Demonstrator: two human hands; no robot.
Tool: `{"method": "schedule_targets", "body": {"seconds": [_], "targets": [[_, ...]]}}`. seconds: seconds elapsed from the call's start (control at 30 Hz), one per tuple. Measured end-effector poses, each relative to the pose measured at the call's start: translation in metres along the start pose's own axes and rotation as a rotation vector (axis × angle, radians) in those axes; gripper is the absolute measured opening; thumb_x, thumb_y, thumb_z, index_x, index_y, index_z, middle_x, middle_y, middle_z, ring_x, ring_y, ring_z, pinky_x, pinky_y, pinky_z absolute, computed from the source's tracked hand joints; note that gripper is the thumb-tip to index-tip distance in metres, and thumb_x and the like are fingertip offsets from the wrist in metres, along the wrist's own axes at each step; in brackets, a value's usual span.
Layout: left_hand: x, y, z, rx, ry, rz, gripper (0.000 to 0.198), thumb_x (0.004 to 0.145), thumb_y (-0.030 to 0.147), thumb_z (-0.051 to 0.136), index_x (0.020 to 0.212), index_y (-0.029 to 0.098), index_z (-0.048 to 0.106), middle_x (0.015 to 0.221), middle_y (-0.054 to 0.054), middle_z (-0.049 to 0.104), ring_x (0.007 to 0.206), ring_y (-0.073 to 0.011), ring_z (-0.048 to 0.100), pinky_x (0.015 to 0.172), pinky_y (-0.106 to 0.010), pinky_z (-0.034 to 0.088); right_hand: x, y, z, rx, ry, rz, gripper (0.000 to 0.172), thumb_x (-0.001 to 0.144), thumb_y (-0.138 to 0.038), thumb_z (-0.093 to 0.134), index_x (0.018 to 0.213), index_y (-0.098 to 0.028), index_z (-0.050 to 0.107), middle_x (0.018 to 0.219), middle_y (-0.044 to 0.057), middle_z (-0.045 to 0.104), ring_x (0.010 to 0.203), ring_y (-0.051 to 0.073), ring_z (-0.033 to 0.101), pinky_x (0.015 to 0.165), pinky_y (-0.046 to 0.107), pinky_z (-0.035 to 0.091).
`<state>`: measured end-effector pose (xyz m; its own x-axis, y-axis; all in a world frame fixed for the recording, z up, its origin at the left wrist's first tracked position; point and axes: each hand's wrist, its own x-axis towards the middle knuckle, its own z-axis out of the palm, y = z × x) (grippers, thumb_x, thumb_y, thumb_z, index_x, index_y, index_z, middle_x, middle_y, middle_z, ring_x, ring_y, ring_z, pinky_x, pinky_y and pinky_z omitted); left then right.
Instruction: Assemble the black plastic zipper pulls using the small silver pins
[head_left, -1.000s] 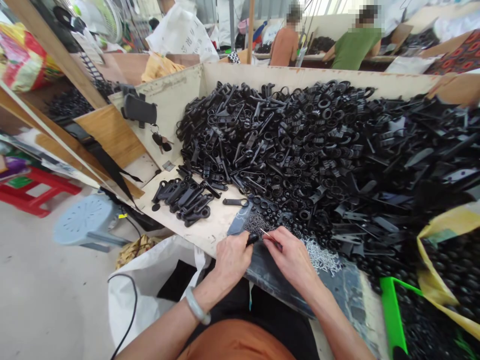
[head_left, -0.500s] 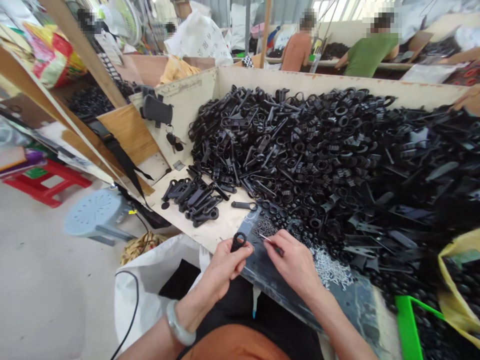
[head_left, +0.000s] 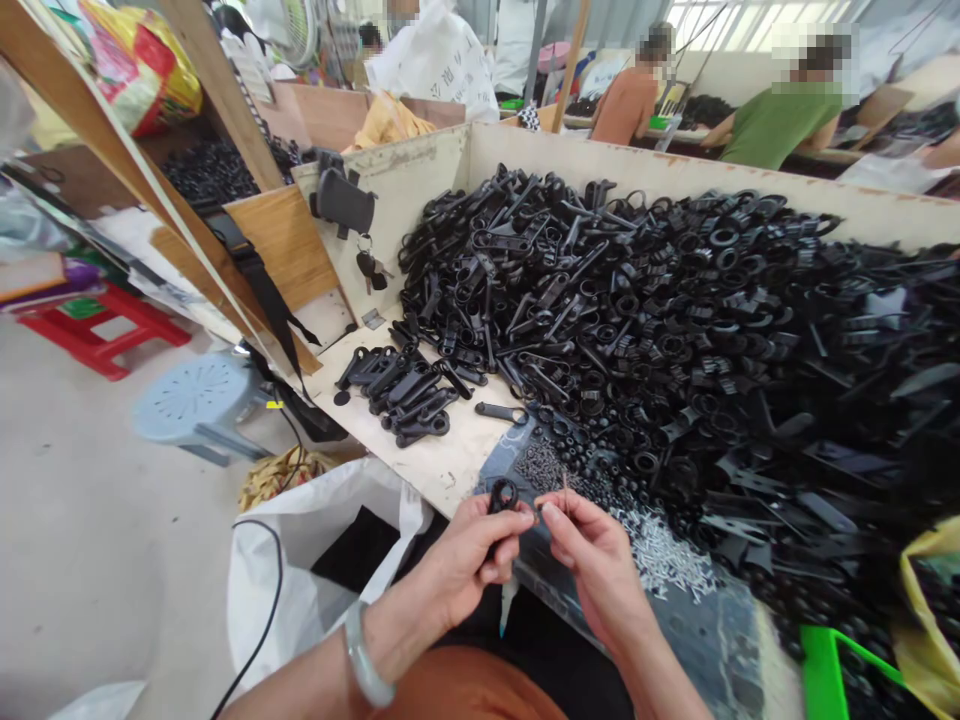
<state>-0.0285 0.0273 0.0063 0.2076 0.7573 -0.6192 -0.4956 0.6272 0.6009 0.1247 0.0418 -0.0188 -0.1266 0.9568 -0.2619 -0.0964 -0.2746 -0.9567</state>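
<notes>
Seeing the left hand [head_left: 469, 550] curled around a black ringed part [head_left: 504, 495], left of the silver screws [head_left: 669, 558]. Right hand [head_left: 592, 545], fingers bunched, holds a thin rod [head_left: 566, 485]. I'd brace both together for control.

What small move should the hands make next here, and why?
Probably ease the right hand closer to the black ringed part: the left hand grips it, and the right sits close beside, a thin tool upright in its fingers.

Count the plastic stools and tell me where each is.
2: the blue stool, beyond the white sack on the left, and the red stool, farther back near the left edge. More may be hidden.
</notes>
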Motion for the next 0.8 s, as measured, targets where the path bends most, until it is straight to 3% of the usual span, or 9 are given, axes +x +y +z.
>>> {"method": "schedule_targets", "body": {"seconds": [0.13, 0.33, 0.53, 0.7, 0.8], "targets": [[0.001, -0.002, 0.0, -0.008, -0.009, -0.014, 0.037, 0.063, 0.038, 0.085, 0.08, 0.017, 0.059, 0.041, 0.011, 0.043, 0.034, -0.0007, 0.022, 0.041, -0.02, 0.01, 0.0, 0.002, 0.0, 0.044, -0.003, 0.024, 0.038, 0.073, -0.055, 0.084, 0.08, -0.018, 0.077, 0.075, 0.001, 0.058, 0.056, 0.008, 0.036, 0.045, 0.02, 0.027], [0.004, -0.005, 0.002, -0.048, -0.015, -0.037, 0.037, 0.063, 0.037, 0.085, 0.078, 0.017, 0.057, 0.041, 0.011, 0.043, 0.033, 0.0, 0.022, 0.042, -0.02, 0.012, 0.0, 0.008, -0.003, 0.015, -0.001, -0.016, 0.034, 0.079, -0.053, 0.08, 0.083, -0.019, 0.077, 0.076, 0.001, 0.059, 0.055, 0.009, 0.038, 0.045, 0.021, 0.028], [0.005, -0.01, 0.006, -0.011, 0.013, 0.018, 0.042, 0.063, 0.043, 0.087, 0.081, 0.017, 0.058, 0.044, 0.012, 0.042, 0.037, -0.001, 0.022, 0.04, -0.019, 0.012, 0.001, 0.009, -0.009, -0.179, 0.016, -0.213, 0.026, 0.088, -0.048, 0.073, 0.083, -0.022, 0.076, 0.078, 0.002, 0.066, 0.071, 0.016, 0.059, 0.062, 0.027, 0.047], [0.011, -0.011, 0.007, 0.103, 0.049, 0.123, 0.038, 0.066, 0.041, 0.085, 0.079, 0.019, 0.058, 0.048, 0.011, 0.044, 0.039, -0.0033, 0.028, 0.037, -0.019, 0.012, 0.0, 0.0, -0.021, -0.409, -0.052, -0.401, 0.017, 0.093, -0.037, 0.069, 0.09, -0.024, 0.079, 0.08, 0.004, 0.069, 0.072, 0.017, 0.064, 0.063, 0.028, 0.049], [0.014, -0.009, 0.007, 0.191, 0.013, 0.118, 0.035, 0.069, 0.042, 0.082, 0.079, 0.018, 0.059, 0.047, 0.01, 0.044, 0.04, -0.0038, 0.029, 0.037, -0.019, 0.013, 0.0, -0.004, -0.029, -0.479, -0.086, -0.48, 0.015, 0.095, -0.03, 0.067, 0.095, -0.024, 0.08, 0.084, 0.005, 0.072, 0.074, 0.017, 0.066, 0.063, 0.028, 0.051]]}}
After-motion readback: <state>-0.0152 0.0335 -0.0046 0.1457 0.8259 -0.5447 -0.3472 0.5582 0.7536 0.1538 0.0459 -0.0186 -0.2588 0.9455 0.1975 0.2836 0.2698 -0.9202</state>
